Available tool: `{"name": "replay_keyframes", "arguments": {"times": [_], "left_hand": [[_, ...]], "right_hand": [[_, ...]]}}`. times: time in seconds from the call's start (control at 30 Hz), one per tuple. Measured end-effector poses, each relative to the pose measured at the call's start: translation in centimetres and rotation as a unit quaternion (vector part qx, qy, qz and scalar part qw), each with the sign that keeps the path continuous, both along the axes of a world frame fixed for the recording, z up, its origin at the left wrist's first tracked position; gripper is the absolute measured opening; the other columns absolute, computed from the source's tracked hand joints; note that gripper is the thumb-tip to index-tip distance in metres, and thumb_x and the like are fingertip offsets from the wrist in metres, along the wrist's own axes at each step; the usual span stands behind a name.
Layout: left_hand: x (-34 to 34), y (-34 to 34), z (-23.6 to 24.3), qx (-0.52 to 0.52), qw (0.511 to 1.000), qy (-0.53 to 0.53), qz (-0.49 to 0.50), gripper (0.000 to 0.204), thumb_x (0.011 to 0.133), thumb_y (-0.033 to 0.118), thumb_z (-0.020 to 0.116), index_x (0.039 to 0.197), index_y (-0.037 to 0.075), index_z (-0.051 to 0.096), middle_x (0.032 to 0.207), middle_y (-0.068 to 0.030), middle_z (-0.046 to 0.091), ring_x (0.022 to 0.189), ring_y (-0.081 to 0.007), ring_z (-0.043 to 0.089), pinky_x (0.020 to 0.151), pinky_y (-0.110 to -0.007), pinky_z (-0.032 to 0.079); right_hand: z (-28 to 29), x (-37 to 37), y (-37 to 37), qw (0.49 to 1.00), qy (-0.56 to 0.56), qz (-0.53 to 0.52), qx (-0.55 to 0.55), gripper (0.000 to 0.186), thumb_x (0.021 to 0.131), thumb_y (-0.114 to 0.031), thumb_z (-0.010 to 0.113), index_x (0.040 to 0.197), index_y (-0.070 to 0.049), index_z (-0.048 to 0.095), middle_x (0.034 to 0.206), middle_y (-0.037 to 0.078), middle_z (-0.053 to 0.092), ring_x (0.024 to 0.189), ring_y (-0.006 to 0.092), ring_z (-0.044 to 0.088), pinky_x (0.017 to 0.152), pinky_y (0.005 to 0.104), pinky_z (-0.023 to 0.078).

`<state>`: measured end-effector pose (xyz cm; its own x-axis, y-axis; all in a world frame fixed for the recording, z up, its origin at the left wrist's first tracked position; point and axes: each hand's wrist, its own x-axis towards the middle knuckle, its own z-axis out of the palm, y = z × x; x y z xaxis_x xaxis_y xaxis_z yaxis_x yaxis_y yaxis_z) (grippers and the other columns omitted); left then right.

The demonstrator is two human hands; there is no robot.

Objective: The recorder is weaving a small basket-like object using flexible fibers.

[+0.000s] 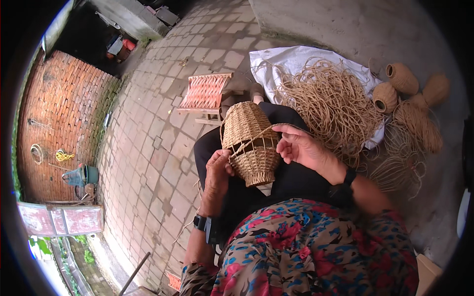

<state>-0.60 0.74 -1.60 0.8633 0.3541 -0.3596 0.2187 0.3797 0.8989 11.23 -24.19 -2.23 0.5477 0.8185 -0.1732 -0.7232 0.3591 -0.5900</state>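
A woven straw basket (247, 121) lies tilted across my lap, its narrow rim end toward me. An open band with bare upright ribs crosses its middle, between two tightly woven parts. My left hand (217, 170) is closed at the left side of this band, fingertips pinching the basket's edge. To the right, my right hand (302, 147) holds a twisted straw cord (254, 139) by its fingers. The cord slants across the open band, down to the left hand. What lies under the left fingertips is partly hidden.
A large heap of loose straw cord (331, 98) lies on a white sheet (266, 61) to the right. Beyond it are several woven baskets (402, 78) and coils of cord (419, 123). A low stool with a red woven seat (205, 92) stands ahead on the paving.
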Motion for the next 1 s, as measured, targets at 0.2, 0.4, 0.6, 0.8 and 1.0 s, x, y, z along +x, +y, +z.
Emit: {"name": "replay_keyframes", "arguments": {"times": [0.2, 0.4, 0.6, 0.8, 1.0], "left_hand": [[-0.1, 0.2, 0.1, -0.002, 1.0, 0.011, -0.014, 0.017, 0.089, 0.021, 0.059, 0.092, 0.005, 0.059, 0.067, 0.0028, 0.051, 0.05, -0.0055, 0.047, 0.047, -0.02, 0.041], [-0.4, -0.8, 1.1, 0.058, 0.998, -0.007, -0.04, 0.02, 0.088, 0.023, 0.062, 0.093, 0.004, 0.059, 0.075, 0.0016, 0.056, 0.051, -0.0064, 0.049, 0.048, -0.02, 0.042], [-1.0, 0.2, 0.7, 0.086, 0.995, 0.017, -0.04, 0.016, 0.086, 0.022, 0.065, 0.086, 0.006, 0.06, 0.066, 0.0025, 0.054, 0.051, -0.006, 0.05, 0.047, -0.018, 0.04], [-1.0, 0.3, 0.6, 0.073, 0.996, 0.027, -0.042, 0.021, 0.086, 0.027, 0.064, 0.086, 0.007, 0.06, 0.059, 0.0032, 0.05, 0.049, -0.0062, 0.047, 0.051, -0.019, 0.041], [-0.9, 0.4, 0.8, 0.101, 0.992, 0.025, -0.073, 0.017, 0.085, 0.017, 0.063, 0.096, 0.004, 0.06, 0.066, 0.0017, 0.054, 0.051, -0.0084, 0.049, 0.051, -0.022, 0.042]], "right_hand": [[2.3, 0.4, 3.1, 0.996, -0.055, 0.039, 0.056, 0.037, 0.092, -0.031, 0.058, 0.117, -0.004, 0.054, 0.082, 0.006, 0.064, 0.069, 0.0109, 0.062, 0.058, 0.0231, 0.051], [2.8, 1.9, 3.5, 0.962, -0.248, -0.043, -0.107, 0.027, 0.095, -0.025, 0.054, 0.106, -0.002, 0.063, 0.078, 0.0, 0.062, 0.066, 0.0049, 0.057, 0.057, 0.0175, 0.048], [3.7, 3.2, 2.3, 0.913, -0.326, 0.0, -0.243, 0.019, 0.09, -0.018, 0.057, 0.099, -0.002, 0.061, 0.078, 0.002, 0.06, 0.063, 0.0046, 0.056, 0.053, 0.0184, 0.046], [0.4, 1.5, 1.6, 0.917, -0.312, 0.073, -0.238, 0.02, 0.085, -0.014, 0.055, 0.098, -0.001, 0.063, 0.072, 0.002, 0.059, 0.058, 0.0057, 0.053, 0.05, 0.0205, 0.044], [-0.6, 0.7, 2.6, 0.905, -0.339, 0.107, -0.235, 0.027, 0.084, -0.011, 0.054, 0.105, 0.003, 0.062, 0.064, 0.001, 0.055, 0.051, 0.0053, 0.046, 0.045, 0.022, 0.036]]}}
